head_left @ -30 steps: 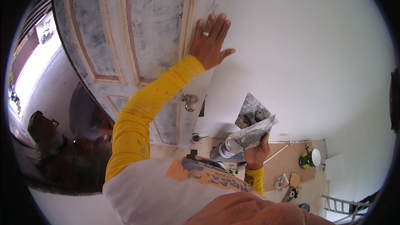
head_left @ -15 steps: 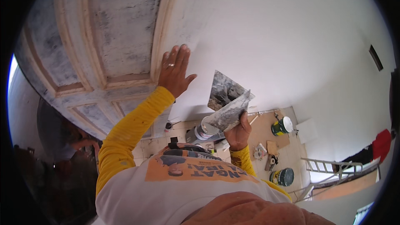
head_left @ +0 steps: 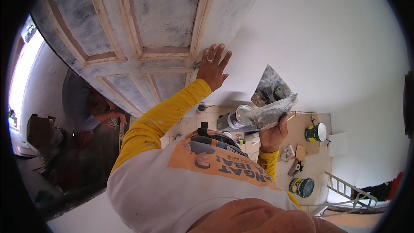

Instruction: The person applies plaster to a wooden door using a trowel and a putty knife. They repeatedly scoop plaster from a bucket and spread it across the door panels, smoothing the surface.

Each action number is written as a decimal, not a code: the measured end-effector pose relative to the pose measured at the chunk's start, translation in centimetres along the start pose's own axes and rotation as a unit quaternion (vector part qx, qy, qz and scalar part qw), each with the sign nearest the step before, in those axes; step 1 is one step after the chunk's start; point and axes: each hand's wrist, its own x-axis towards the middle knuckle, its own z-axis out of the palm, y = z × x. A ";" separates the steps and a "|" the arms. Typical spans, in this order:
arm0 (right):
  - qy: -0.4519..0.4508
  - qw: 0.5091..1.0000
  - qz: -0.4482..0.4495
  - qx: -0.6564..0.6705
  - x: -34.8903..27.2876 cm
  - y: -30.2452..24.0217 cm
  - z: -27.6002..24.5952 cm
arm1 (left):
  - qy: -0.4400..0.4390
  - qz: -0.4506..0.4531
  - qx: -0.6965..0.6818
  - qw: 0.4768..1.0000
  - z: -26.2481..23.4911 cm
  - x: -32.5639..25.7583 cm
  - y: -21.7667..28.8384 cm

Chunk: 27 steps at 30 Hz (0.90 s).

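My left hand (head_left: 212,67) lies with its fingers spread on the edge strip of a panelled door (head_left: 164,17), beside the lower corner of a large panel. The door is patchy white and grey with bare brownish mouldings. Low and to the right, my right hand (head_left: 274,136) is closed on putty knives: two broad, flat metal blades. One putty-smeared blade (head_left: 272,111) lies nearest the fingers. Behind it, the other blade (head_left: 267,84) stands up at an angle with dark and grey smears. Their grips are hidden in my palm.
An opened white bucket (head_left: 240,116) stands below the blades. Two green paint pails (head_left: 316,132) (head_left: 302,187) and a brown board (head_left: 302,125) are on the tiled floor. A metal ladder (head_left: 351,190) is at lower right. Beyond the door, another person's arm (head_left: 110,115) shows at left.
The view has turned, so door, hands and floor things appear farther right. My left hand has slid slightly down the door's edge strip. The right hand keeps its hold on the blades.
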 end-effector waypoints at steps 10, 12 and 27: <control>0.023 1.000 0.009 -0.005 0.2 -0.1 -2.7 | -0.058 -0.036 0.055 0.996 0.3 1.9 -1.9; 0.047 0.999 0.011 -0.010 0.2 -0.2 -3.1 | -0.092 -0.047 0.064 0.993 0.9 1.7 -2.2; -0.008 0.972 0.203 0.117 0.7 4.2 -4.6 | -0.227 -0.137 -0.757 0.597 4.4 -13.2 3.1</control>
